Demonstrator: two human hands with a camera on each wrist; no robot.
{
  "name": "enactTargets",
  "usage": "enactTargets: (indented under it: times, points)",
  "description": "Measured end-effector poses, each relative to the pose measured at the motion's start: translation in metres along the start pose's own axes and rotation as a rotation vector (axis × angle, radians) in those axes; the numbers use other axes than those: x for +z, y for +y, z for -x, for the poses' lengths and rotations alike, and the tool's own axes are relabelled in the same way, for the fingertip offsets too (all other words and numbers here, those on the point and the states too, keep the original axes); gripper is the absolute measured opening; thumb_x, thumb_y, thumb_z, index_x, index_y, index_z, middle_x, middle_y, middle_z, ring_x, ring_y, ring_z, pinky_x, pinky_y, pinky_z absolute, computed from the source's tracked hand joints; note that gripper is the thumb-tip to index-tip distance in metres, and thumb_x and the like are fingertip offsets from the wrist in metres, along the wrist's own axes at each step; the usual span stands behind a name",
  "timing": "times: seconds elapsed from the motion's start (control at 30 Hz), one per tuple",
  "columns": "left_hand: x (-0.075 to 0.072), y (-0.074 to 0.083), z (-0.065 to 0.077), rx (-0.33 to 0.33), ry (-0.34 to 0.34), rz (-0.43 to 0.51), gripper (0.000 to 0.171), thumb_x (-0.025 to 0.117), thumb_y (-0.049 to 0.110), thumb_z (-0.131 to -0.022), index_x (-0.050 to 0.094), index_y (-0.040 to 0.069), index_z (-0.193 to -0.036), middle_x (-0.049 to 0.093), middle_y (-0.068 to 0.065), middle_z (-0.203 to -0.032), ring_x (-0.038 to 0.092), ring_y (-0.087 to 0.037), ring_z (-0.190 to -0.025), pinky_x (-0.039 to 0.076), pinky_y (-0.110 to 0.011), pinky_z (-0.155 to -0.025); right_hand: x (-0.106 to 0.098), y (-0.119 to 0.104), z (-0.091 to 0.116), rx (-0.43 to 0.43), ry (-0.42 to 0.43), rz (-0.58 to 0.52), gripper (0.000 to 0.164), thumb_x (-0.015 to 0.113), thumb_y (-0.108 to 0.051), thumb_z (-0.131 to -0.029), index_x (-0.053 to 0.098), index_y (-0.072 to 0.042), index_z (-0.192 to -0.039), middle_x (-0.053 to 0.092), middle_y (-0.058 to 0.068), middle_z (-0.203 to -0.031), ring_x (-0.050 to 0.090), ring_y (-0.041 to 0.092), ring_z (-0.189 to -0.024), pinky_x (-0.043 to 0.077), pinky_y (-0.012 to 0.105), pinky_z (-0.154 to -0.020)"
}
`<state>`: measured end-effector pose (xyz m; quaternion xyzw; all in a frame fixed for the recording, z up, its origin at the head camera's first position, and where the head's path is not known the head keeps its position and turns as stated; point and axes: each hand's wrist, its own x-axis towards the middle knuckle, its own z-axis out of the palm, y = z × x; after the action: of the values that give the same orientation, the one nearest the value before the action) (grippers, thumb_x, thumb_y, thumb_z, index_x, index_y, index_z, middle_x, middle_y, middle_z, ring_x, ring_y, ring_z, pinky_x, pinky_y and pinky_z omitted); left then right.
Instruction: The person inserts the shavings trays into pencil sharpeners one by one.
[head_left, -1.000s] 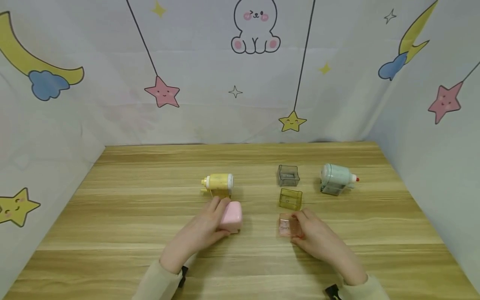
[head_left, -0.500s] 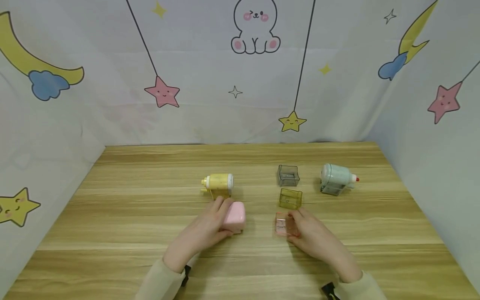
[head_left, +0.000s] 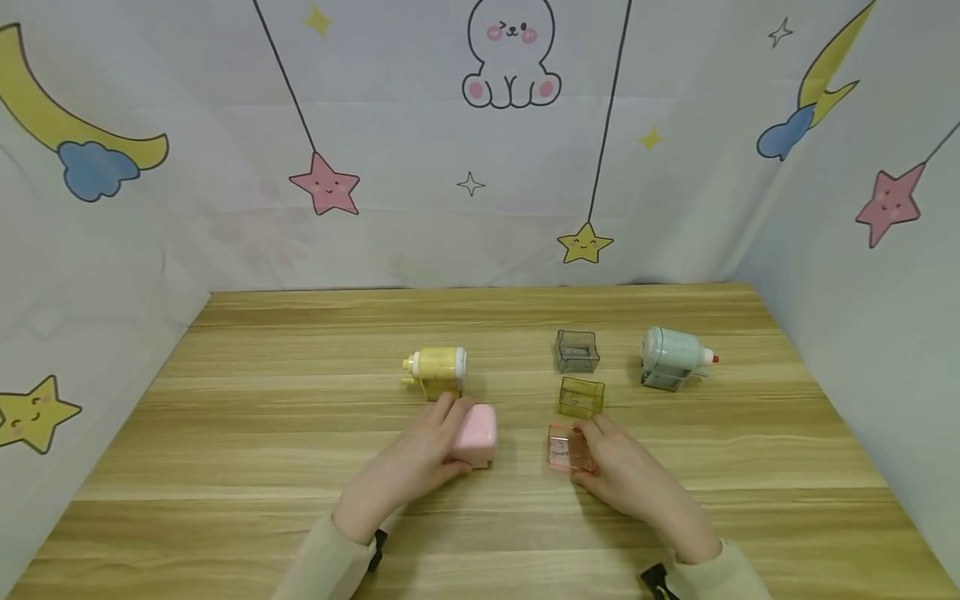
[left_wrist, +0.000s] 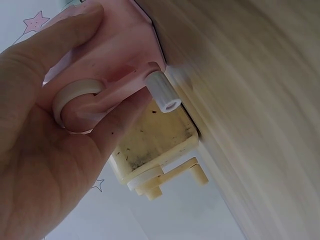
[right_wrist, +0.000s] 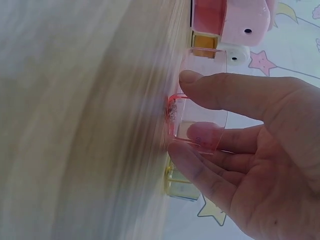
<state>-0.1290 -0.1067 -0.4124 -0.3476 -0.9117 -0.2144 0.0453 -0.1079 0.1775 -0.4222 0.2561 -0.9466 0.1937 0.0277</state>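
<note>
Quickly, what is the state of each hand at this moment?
Left hand: closed, holding the pink crank sharpener.
Right hand: closed, holding the clear pink bin.

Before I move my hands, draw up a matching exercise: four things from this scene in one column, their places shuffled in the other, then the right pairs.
1. Pink crank sharpener
2. Grey tray
3. Clear pink tray
4. Mint sharpener

A. Held by the right hand
B. Farthest right of the four
C. Held by the left hand
D. Just beyond the yellow tray

Pairs: 1-C, 2-D, 3-A, 4-B
</note>
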Motion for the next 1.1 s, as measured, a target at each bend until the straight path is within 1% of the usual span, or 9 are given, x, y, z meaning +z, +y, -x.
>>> enactTargets:
  times: [0.2, 0.57, 0.8, 1.1]
  points:
    - [0.0031, 0.0001, -0.0017, 0.014, 0.001, 0.005, 0.074, 0.078, 0.022, -0.067, 0.037, 0.006, -0.127, 0.045, -0.008, -0.103, 0.046, -0.018, -0.088, 0.051, -0.037, -0.076, 0.0018, -0.0013, -0.0033, -0.011, -0.002, -0.013, 0.055, 0.077, -0.018, -0.066, 0.052, 0.006, -0.110, 0.058, 0.012, -0.097, 0.052, 0.018, -0.084, 0.053, 0.038, -0.072]
    - [0.0050, 0.0037, -0.0039, 0.028, -0.001, 0.008, 0.071, 0.079, 0.023, -0.066, 0.039, 0.007, -0.123, 0.046, -0.008, -0.101, 0.047, -0.019, -0.089, 0.052, -0.038, -0.075, 0.0046, -0.0042, -0.0061, -0.035, 0.005, -0.029, 0.055, 0.076, -0.016, -0.066, 0.052, 0.006, -0.109, 0.057, 0.012, -0.096, 0.051, 0.016, -0.081, 0.053, 0.037, -0.070]
    - [0.0059, 0.0068, -0.0060, 0.027, -0.012, 0.011, 0.070, 0.078, 0.023, -0.066, 0.039, 0.007, -0.122, 0.046, -0.008, -0.103, 0.047, -0.020, -0.092, 0.052, -0.039, -0.078, 0.0048, -0.0052, -0.0067, -0.036, 0.001, -0.025, 0.056, 0.077, -0.016, -0.065, 0.052, 0.007, -0.110, 0.057, 0.014, -0.098, 0.051, 0.017, -0.083, 0.053, 0.038, -0.073]
    - [0.0082, 0.0099, -0.0076, 0.037, -0.020, 0.012, 0.071, 0.078, 0.023, -0.066, 0.039, 0.008, -0.123, 0.047, -0.008, -0.105, 0.046, -0.021, -0.095, 0.050, -0.040, -0.081, 0.0061, -0.0082, -0.0085, -0.075, -0.002, -0.022, 0.055, 0.076, -0.016, -0.065, 0.052, 0.006, -0.110, 0.058, 0.012, -0.096, 0.051, 0.018, -0.084, 0.053, 0.039, -0.073]
